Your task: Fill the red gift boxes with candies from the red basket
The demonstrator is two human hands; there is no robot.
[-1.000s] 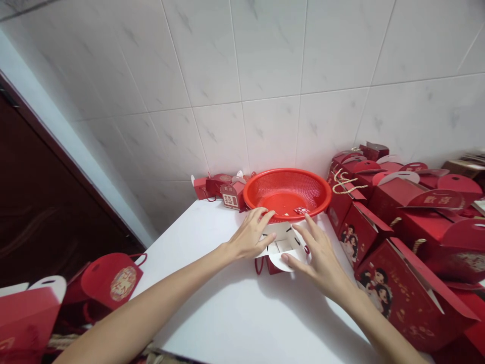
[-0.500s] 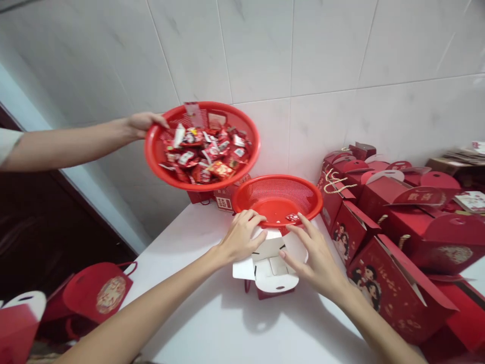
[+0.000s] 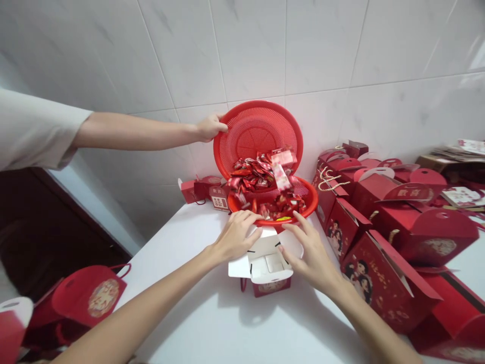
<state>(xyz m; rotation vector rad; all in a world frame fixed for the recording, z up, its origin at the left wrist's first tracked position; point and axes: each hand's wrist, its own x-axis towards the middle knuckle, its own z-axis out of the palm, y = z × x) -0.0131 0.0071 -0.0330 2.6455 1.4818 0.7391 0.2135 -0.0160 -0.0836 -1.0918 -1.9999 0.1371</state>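
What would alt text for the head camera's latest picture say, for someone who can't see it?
Another person's hand holds a tilted red basket, spilling red packets into a lower basket on a white table. Nearer, the wearer's left hand and right hand flank an open box, white inside. Red boxes stand on both sides.

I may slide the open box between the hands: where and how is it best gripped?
Probably hold the box by its red body, from left and right, below the splayed white flaps: it stands upright on the table, whereas flaps might bend.
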